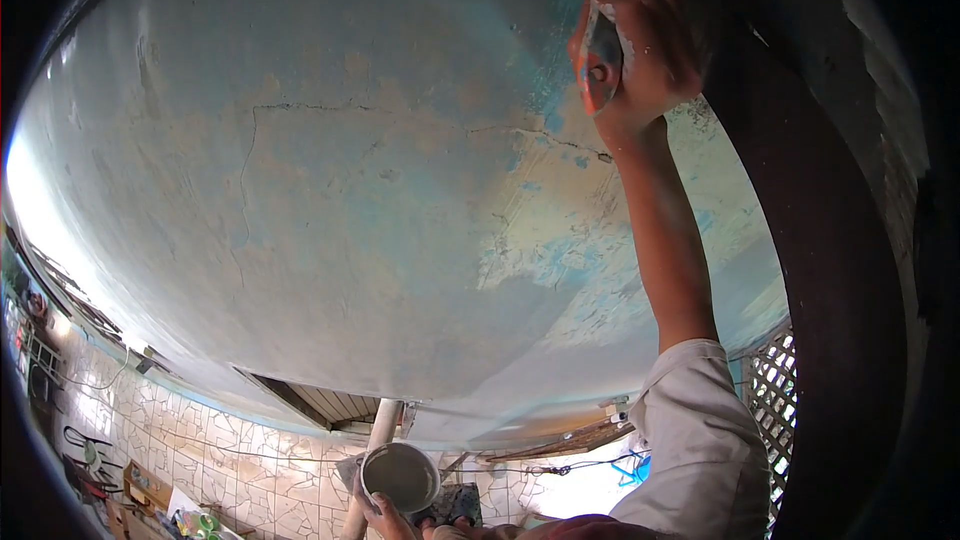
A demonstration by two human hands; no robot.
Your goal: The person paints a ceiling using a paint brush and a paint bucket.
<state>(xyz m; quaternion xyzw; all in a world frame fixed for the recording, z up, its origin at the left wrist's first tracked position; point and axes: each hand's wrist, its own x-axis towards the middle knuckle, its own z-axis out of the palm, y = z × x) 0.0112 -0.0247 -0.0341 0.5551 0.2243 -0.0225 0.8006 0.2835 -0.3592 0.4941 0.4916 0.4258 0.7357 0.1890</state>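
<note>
My right hand [655, 55] is raised high against the wall, its fingers wrapped round the handle of a putty knife [601, 72]. The handle is orange and dark grey with smears on it, and the knife's far end reaches the top edge of the view. Down below, my left hand [383, 520] grips the side of a round bucket [402, 478] with smooth grey paste inside. In front of me the painted wall [370, 200] shows patchy blue, grey and cream areas and thin cracks.
A dark brown beam [830, 240] curves down close beside my right arm. A pale pipe [383, 425] stands by the bucket. White lattice [780, 380] is at lower right. Boxes and tools lie on the tiled floor [250, 480] at lower left.
</note>
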